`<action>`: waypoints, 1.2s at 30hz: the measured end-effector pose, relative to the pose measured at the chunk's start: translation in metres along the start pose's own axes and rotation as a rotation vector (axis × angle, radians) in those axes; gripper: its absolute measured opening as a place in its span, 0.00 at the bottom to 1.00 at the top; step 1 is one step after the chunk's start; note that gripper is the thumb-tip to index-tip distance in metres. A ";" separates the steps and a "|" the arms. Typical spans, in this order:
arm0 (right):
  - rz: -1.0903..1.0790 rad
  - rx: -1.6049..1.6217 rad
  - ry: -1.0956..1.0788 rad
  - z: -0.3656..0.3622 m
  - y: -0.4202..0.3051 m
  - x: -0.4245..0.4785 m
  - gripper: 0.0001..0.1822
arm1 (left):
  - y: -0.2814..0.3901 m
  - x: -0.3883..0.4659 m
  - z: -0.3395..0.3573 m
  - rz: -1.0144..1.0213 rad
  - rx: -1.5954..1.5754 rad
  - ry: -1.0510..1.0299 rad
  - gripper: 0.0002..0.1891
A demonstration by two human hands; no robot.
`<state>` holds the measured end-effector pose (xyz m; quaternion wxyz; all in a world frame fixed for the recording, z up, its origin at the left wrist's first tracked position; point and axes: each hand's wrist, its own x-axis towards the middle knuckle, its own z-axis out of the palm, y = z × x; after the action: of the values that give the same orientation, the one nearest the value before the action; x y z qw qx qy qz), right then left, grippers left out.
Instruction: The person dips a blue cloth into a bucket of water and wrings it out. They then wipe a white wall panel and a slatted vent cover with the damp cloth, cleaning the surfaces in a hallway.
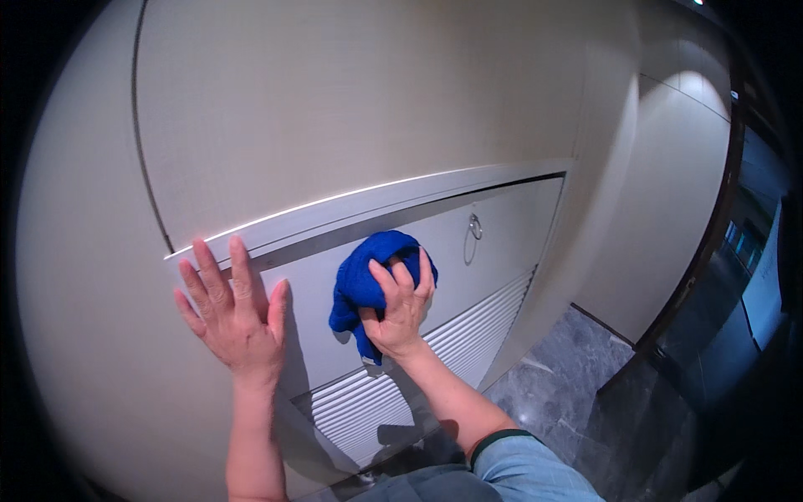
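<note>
A bunched blue cloth (pixel 370 270) lies against the white access panel (pixel 502 251) in the wall, with my right hand (pixel 401 307) gripping it from below. Part of the cloth hangs down, and a small pale tag shows at its lower end. To the left, my left hand (pixel 235 314) is spread flat with fingers apart at the left end of the panel's white frame (pixel 376 197); its fingertips overlap the frame's edge. Nothing is in that hand. A metal ring pull (pixel 475 227) hangs on the panel, right of the cloth.
White louvred slats (pixel 483 320) fill the panel's lower part. Beige wall panelling (pixel 351 94) rises above the frame, with a dark vertical seam at left. Grey marbled floor (pixel 546 389) runs to the right, towards a dark-edged doorway (pixel 709 251).
</note>
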<state>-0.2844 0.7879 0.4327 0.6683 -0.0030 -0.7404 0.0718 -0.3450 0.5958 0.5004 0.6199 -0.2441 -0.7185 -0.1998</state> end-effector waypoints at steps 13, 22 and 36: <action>0.120 -0.025 0.036 -0.020 0.079 -0.036 0.40 | -0.001 0.002 0.002 0.035 -0.011 0.057 0.35; 0.268 -0.024 0.113 -0.034 0.140 -0.045 0.42 | 0.069 0.012 -0.020 0.126 -0.301 0.134 0.28; 0.172 -0.026 0.080 -0.072 0.198 0.023 0.40 | 0.233 0.040 0.110 0.439 -0.575 -0.051 0.14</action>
<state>-0.2338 0.9930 0.4401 0.6886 -0.0778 -0.7110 0.1191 -0.2973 0.8520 0.5195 0.5360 -0.5618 -0.5785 -0.2499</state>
